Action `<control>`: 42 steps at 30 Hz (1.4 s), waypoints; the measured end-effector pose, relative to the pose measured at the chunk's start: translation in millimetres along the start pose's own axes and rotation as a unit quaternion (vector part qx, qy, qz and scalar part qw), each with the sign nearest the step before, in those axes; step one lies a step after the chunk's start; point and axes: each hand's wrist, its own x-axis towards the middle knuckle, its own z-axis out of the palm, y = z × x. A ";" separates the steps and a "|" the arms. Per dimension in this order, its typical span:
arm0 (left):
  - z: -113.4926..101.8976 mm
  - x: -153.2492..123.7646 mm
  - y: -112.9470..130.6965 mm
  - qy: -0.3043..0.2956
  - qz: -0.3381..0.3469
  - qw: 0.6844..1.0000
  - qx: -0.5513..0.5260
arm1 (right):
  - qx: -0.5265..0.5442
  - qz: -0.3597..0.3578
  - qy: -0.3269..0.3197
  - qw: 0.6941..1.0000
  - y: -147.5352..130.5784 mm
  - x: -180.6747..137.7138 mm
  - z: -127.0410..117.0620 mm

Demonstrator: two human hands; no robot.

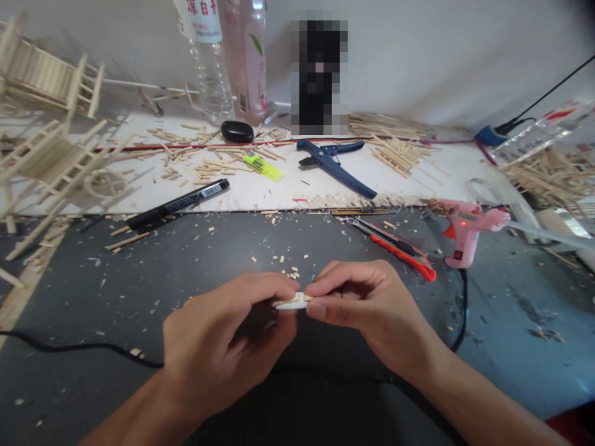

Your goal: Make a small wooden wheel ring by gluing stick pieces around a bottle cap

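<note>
Both hands meet over the dark mat, pinching a small white flat piece (292, 305) with a bit of pale wooden stick along its top. My left hand (227, 334) grips its left end between thumb and fingers. From the right, my right hand (372, 303) holds the other end with thumb and index fingertip. Fingers cover much of the piece, so its full shape is hidden. Just beyond the fingertips lie small wood chips (294, 272). A red utility knife (395, 248) rests on the mat farther right, beside a pink glue gun (465, 229) with its light on.
A black marker (179, 203), blue cutters (332, 167) and a yellow-green object (263, 167) lie farther back. Wooden stick models (51, 161) stand at left. Two bottles (209, 74) stand by the wall. Stick piles (400, 155) sit behind. A black cable (83, 347) crosses the mat.
</note>
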 end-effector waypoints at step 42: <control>-2.1 8.9 -6.5 -0.006 0.011 1.000 -0.016 | -0.163 -0.170 0.008 0.972 1.7 -6.6 -2.5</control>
